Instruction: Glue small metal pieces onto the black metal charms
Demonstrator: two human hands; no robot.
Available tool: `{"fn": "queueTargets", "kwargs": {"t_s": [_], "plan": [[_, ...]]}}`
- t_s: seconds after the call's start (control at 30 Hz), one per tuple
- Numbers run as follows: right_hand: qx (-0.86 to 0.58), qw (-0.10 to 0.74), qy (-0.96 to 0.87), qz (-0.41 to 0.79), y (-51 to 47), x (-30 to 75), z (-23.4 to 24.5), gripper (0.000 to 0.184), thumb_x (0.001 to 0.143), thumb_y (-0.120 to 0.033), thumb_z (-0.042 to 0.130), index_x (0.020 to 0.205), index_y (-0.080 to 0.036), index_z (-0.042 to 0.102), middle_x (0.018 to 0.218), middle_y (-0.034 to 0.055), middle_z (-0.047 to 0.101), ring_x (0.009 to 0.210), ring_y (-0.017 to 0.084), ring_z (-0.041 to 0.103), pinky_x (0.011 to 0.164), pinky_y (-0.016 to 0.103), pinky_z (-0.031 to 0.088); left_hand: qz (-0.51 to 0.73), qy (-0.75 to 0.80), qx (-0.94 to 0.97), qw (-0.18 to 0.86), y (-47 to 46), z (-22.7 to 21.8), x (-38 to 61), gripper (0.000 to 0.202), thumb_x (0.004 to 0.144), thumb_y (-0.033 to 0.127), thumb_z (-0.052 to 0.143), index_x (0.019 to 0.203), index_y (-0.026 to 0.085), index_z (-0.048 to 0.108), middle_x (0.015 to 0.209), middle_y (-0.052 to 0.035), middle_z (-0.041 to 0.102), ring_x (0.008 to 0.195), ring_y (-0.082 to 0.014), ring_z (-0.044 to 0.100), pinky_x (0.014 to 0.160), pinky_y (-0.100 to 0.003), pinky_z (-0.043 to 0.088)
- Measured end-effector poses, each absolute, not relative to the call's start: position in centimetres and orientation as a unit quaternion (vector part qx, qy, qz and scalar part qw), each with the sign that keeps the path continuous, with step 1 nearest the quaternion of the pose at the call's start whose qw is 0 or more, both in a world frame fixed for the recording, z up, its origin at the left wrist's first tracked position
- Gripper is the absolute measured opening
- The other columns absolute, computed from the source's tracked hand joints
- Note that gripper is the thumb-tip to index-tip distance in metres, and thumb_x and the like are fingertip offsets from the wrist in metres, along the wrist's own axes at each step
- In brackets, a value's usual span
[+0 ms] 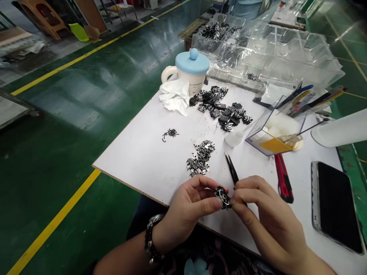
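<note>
The left hand and the right hand meet just above the near edge of the white table; the left thumb and fingers pinch one small clump of dark metal pieces, closed firmly on it from the left, while the right fingers close against its other side. The clump sits between the two hands, over the table edge; it is compact and shows no clear long axis. The right hand also closes around one pair of black tweezers; their long axis tilts up and away from the person, the far end pointing toward the middle of the table.

Three loose heaps lie on the table: a large dark heap, a silvery heap nearest the hands, and a tiny dark cluster well to the left; the pieces are too many and too small to count. Beyond them stand one mug with a blue lid and one crumpled white cloth touching it. To the right lie one red utility knife and one black phone, with one clear acrylic box farther back; one beaded bracelet circles the left wrist.
</note>
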State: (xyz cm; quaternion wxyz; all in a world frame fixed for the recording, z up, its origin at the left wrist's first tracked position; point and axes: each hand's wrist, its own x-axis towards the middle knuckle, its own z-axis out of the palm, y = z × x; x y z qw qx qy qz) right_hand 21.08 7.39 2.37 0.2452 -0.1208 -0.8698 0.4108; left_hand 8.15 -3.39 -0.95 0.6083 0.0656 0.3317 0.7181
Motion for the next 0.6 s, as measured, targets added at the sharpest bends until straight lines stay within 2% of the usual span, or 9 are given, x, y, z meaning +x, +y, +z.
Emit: {"fn": "queueTargets", "kwargs": {"t_s": [0.2,0.6], "plan": [[-0.118,0.254,-0.883,0.376,7.69,21.02,2.58,0.015,0.087,-0.004,0.050,0.091,-0.017,0.056,0.083,0.0044,0.056,0.078,0.017,0.053,0.065,0.034,0.043,0.710,0.342,0.064,0.612,-3.50,-0.90,8.14,0.031,0.067,0.023,0.084,0.088,0.013,0.064,0.086,-0.0040,0.070,0.078,-0.0117,0.063,0.072,-0.019,0.049],[-0.087,0.302,-0.902,0.297,7.59,20.71,2.88,0.019,0.082,-0.001,0.054,0.094,-0.016,0.056,0.078,0.0029,0.055,0.069,0.014,0.052,0.062,0.033,0.042,0.727,0.326,0.057,0.601,-3.31,-0.79,8.16,0.028,0.070,0.021,0.083,0.089,0.014,0.064,0.088,-0.0031,0.071,0.081,-0.0103,0.063,0.074,-0.017,0.050]]}}
